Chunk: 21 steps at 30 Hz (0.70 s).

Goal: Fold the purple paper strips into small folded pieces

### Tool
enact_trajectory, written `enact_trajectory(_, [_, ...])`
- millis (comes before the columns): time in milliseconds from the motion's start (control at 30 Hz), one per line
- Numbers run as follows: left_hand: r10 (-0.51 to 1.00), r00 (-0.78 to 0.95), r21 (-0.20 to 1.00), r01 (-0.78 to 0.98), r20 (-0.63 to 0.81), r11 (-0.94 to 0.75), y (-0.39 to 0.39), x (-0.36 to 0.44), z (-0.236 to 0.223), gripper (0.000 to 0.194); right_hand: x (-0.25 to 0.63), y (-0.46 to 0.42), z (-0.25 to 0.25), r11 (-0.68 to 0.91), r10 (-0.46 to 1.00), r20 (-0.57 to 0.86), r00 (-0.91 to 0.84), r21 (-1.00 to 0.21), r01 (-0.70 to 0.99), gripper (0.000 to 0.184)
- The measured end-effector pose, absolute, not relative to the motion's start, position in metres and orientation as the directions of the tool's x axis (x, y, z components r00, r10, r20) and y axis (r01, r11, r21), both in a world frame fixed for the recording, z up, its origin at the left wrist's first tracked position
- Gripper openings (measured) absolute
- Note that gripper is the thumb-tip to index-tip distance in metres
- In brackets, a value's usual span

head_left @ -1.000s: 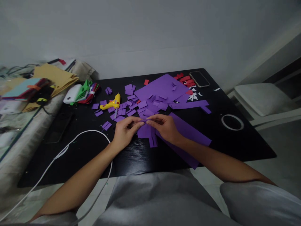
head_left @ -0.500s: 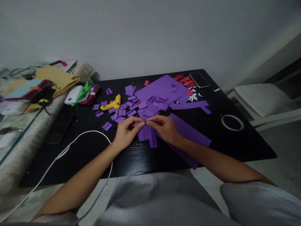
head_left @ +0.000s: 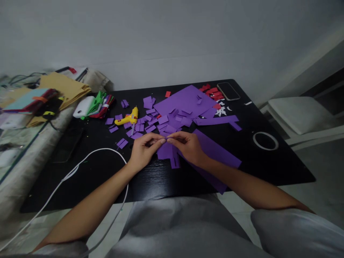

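My left hand (head_left: 146,148) and my right hand (head_left: 188,145) meet over the front of the table, thumbs and forefingers pinched on a small piece of purple paper (head_left: 166,137) that my fingertips largely cover. Below them lie more purple paper pieces (head_left: 175,162), one with a dark slit. Under my right wrist a large purple sheet (head_left: 215,150) reaches past the table's front edge. Beyond my hands several small folded purple pieces (head_left: 163,119) are scattered, partly on another big purple sheet (head_left: 185,98).
A yellow glue gun (head_left: 130,117) lies left of the scraps. Red scraps (head_left: 212,92), white scraps (head_left: 221,109) and a phone (head_left: 228,91) are at the back right. A white ring (head_left: 265,141) rests on the right. A white cable (head_left: 107,149) loops at left, near bundled coloured sheets (head_left: 100,107).
Both hands keep their pinch on the purple paper in almost the same place. The view has shifted very slightly; nothing else has visibly moved.
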State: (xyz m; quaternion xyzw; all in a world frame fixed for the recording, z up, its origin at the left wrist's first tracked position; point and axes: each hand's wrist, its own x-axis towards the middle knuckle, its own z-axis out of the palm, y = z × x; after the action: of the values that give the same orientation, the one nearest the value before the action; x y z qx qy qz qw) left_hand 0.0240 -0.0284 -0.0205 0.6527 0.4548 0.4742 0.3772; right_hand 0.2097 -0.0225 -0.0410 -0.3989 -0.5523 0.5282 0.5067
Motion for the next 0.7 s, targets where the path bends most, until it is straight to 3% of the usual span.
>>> enact_trajectory(700, [0.948, 0.144, 0.923, 0.228, 0.283, -0.310, -0.0278, 0.0241, -0.0220, 0.016, 0.2106, -0.0239, -0.0359, 0.157, 0.969, 0.163, -0.187, -0.986, -0.048, 0.019])
